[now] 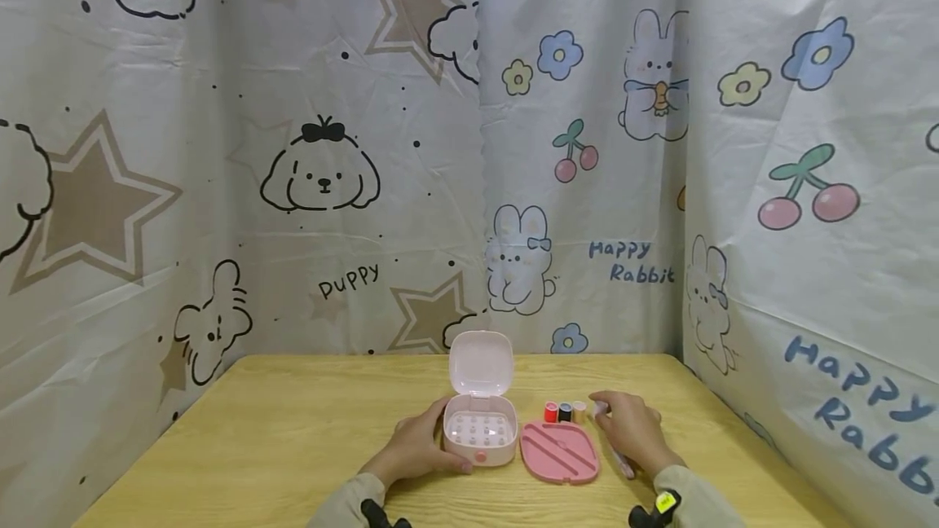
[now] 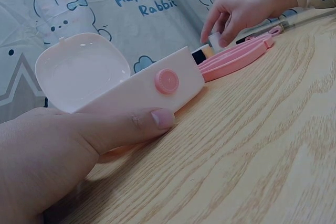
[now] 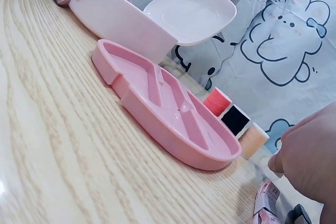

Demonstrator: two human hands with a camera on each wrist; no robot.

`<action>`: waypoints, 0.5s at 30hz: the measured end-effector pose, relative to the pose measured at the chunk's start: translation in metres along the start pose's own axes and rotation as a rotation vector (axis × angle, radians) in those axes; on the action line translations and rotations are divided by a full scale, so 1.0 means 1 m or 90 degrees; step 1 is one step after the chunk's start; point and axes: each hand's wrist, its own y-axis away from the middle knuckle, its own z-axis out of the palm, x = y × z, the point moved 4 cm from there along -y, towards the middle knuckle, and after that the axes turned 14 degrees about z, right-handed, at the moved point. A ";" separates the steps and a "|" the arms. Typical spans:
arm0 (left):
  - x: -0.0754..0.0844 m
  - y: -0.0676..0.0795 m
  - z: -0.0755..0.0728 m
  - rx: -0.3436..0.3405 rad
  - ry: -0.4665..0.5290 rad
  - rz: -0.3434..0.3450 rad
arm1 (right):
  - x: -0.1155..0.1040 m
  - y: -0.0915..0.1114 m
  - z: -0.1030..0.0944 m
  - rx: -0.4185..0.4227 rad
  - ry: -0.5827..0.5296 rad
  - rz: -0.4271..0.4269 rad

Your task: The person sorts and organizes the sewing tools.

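A pale pink sewing box (image 1: 480, 453) with its lid (image 1: 481, 363) raised stands on the table. My left hand (image 1: 420, 445) grips its left side, the thumb (image 2: 157, 119) along the front below the round pink button (image 2: 167, 81). To the right lies a pink divided tray (image 1: 560, 453). Red (image 3: 217, 102), black (image 3: 235, 119) and beige (image 3: 254, 141) thread spools stand in a row behind it. My right hand (image 1: 632, 428) is at the right end of that row, pinching a small white spool (image 2: 214, 41) between thumb and fingers.
A folded pink-and-white tape measure (image 3: 265, 204) lies under the right hand, beside a dark item (image 3: 298, 215). Inside the box is a clear piece with rows of bumps (image 1: 480, 429). Printed curtains (image 1: 352, 235) hang behind the wooden table (image 1: 308, 406) and along its sides.
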 end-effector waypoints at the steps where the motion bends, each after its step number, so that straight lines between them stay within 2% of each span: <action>1: -0.001 0.001 -0.001 0.001 0.001 -0.002 | -0.001 -0.001 0.000 0.002 -0.002 -0.003; 15: -0.001 0.000 0.000 -0.005 0.013 -0.020 | -0.003 -0.001 -0.003 0.018 0.001 -0.013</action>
